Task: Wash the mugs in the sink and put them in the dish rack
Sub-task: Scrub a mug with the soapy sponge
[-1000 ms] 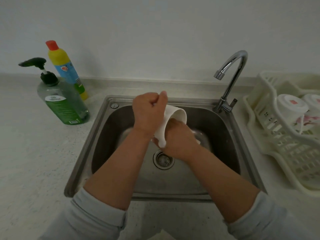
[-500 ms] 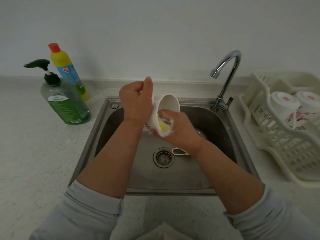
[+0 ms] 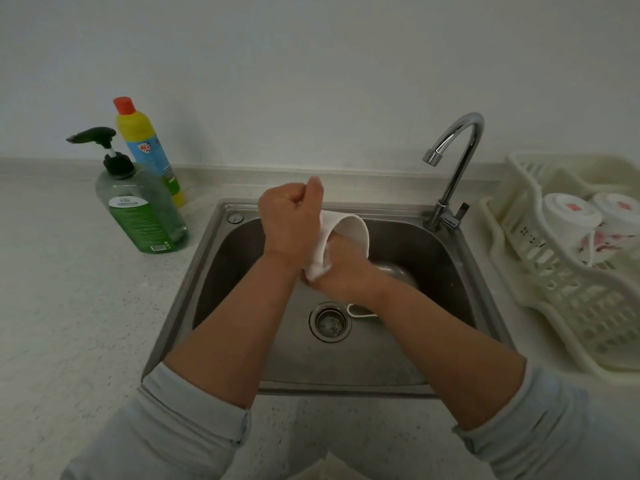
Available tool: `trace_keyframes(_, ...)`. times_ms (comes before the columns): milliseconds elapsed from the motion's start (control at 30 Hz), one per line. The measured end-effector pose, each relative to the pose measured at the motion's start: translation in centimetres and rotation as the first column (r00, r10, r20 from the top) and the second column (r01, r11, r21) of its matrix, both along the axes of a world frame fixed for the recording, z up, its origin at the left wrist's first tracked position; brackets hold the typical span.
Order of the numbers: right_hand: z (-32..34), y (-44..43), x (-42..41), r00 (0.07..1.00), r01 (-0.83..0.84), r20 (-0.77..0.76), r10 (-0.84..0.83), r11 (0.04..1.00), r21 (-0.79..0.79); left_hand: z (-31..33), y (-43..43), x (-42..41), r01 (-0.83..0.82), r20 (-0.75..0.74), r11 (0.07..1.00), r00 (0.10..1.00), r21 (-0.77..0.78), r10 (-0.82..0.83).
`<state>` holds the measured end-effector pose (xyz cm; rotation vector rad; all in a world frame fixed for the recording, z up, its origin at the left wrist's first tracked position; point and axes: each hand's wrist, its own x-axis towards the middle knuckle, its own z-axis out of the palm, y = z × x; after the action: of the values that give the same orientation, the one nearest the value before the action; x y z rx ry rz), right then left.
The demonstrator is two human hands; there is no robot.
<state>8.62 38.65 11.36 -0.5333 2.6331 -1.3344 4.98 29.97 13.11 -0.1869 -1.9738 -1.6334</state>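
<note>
- A clear green pump soap bottle (image 3: pixel 138 216) and a yellow red-capped bottle (image 3: pixel 147 147) stand at the tabletop's back left, handy to the basin.
- The left hand (image 3: pixel 289 220) grips the white ceramic mug (image 3: pixel 343 233), probably by its hidden handle, and tilts it over the steel sink (image 3: pixel 391 210) so suds drip inside.
- The right hand (image 3: pixel 343 268) is pushed into the mug's mouth. Its fingers are hidden, so I cannot tell its grip.
- The white plastic dish rack (image 3: pixel 554 292) at the tabletop's right edge holds upturned mugs (image 3: pixel 569 216), which are draining.

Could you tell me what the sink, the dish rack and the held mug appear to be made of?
The sink looks like brushed stainless steel: dull grey metallic sheen. The dish rack seems cream moulded plastic, judging by its slotted lattice walls. The mug is probably glazed white ceramic: smooth, opaque.
</note>
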Motion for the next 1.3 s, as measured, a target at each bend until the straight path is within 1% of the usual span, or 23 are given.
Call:
trace_keyframes(67,0.0,-0.1,0.5,0.997,0.075,0.029,-0.07,0.971,-0.227,0.3,-0.2,0.0,-0.014,-0.05,1.0,0.999,-0.02,0.013)
trace_keyframes(133,-0.3,0.5,1.0,0.99,0.052,-0.118,-0.075,0.98,-0.192,0.9,-0.5,-0.1,-0.031,-0.068,0.999,0.997,-0.025,0.03)
trace_keyframes(167,-0.5,0.9,1.1,0.979,0.039,-0.197,-0.055,0.996,-0.082,1.1,-0.7,-0.2,-0.034,-0.049,0.999,0.998,0.0,0.034)
trace_keyframes(200,-0.5,1.4,1.1,0.962,0.026,-0.272,0.006,0.993,0.114,1.2,-0.9,-0.4,-0.027,-0.005,0.999,1.0,0.039,0.028)
trace_keyframes(233,-0.7,1.7,0.9,0.948,0.042,-0.311,0.073,0.936,0.349,1.3,-1.0,-0.5,-0.011,0.056,0.997,0.998,0.076,0.007)
trace_keyframes(267,-1.0,1.9,0.7,0.927,0.079,-0.354,0.127,0.854,0.514,1.2,-1.0,-0.6,0.019,0.115,0.995,0.993,0.099,-0.03)
trace_keyframes(300,-1.1,1.7,0.5,0.906,0.102,-0.392,0.157,0.82,0.564,1.1,-0.9,-0.4,0.064,0.151,0.992,0.985,0.105,-0.079)
trace_keyframes(433,-1.8,-0.6,1.0,0.875,0.074,-0.476,0.087,0.948,0.309,1.2,-1.2,0.4,0.258,0.155,0.963,0.951,0.075,-0.266)
trace_keyframes(500,-1.8,-0.9,1.1,0.899,0.092,-0.438,0.002,0.977,0.193,1.8,-2.0,0.6,0.312,0.171,0.95,0.935,0.013,-0.309)
trace_keyframes(600,-1.2,-0.2,0.6,0.867,0.202,-0.497,-0.042,0.94,0.274,2.8,-2.6,0.8,0.37,0.258,0.928,0.902,-0.045,-0.347)
trace_keyframes(667,-0.6,0.9,0.0,0.821,0.285,-0.571,-0.017,0.878,0.385,2.7,-2.6,0.5,0.313,0.355,0.95,0.887,0.007,-0.295)
trace_keyframes(700,-0.3,1.5,-0.4,0.798,0.313,-0.603,0.021,0.84,0.443,2.7,-2.7,0.3,0.279,0.457,0.956,0.841,0.091,-0.289)
trace_keyframes(733,0.1,2.1,-0.8,0.763,0.346,-0.643,0.063,0.801,0.489,2.6,-2.8,0.2,0.261,0.58,0.943,0.744,0.205,-0.332)
trace_keyframes(800,0.5,3.2,-1.5,0.722,0.381,-0.671,0.167,0.714,0.588,2.3,-3.2,0.4,0.265,0.699,0.849,0.482,0.458,-0.528)
trace_keyframes(833,0.8,3.6,-1.7,0.722,0.382,-0.661,0.205,0.678,0.628,2.1,-3.4,0.4,0.231,0.684,0.797,0.416,0.558,-0.599)
trace_keyframes(867,1.1,3.8,-1.6,0.733,0.381,-0.642,0.226,0.646,0.662,1.9,-3.4,0.5,0.175,0.65,0.75,0.4,0.638,-0.646)
trace_keyframes(933,1.6,3.7,-1.1,0.798,0.329,-0.57,0.194,0.653,0.683,1.5,-3.4,0.7,0.074,0.616,0.705,0.427,0.706,-0.662)
trace_keyframes(1033,2.2,3.5,-0.4,0.944,0.058,-0.279,0.177,0.743,0.666,1.0,-3.5,0.9,0.028,0.65,0.741,0.458,0.671,-0.606)
trace_keyframes(1100,2.6,3.4,-0.3,0.979,-0.099,-0.084,0.184,0.798,0.594,0.5,-3.7,1.0,0.05,0.671,0.763,0.443,0.644,-0.595)
trace_keyframes(1133,2.6,3.4,-0.3,0.985,-0.114,-0.038,0.166,0.81,0.575,0.4,-3.8,1.2,0.065,0.681,0.771,0.428,0.633,-0.595)
trace_keyframes(1200,2.7,3.1,-0.5,0.996,-0.009,-0.065,0.066,0.765,0.644,0.3,-3.6,1.6,0.084,0.67,0.756,0.407,0.65,-0.621)
trace_keyframes(1267,2.7,2.1,-0.5,0.982,0.162,-0.183,-0.051,0.73,0.664,0.3,-3.1,1.7,0.069,0.616,0.7,0.419,0.711,-0.668)
trace_keyframes(1300,3.0,1.5,-0.4,0.979,0.197,-0.176,-0.104,0.716,0.669,0.3,-2.8,1.8,0.078,0.602,0.692,0.431,0.717,-0.672)
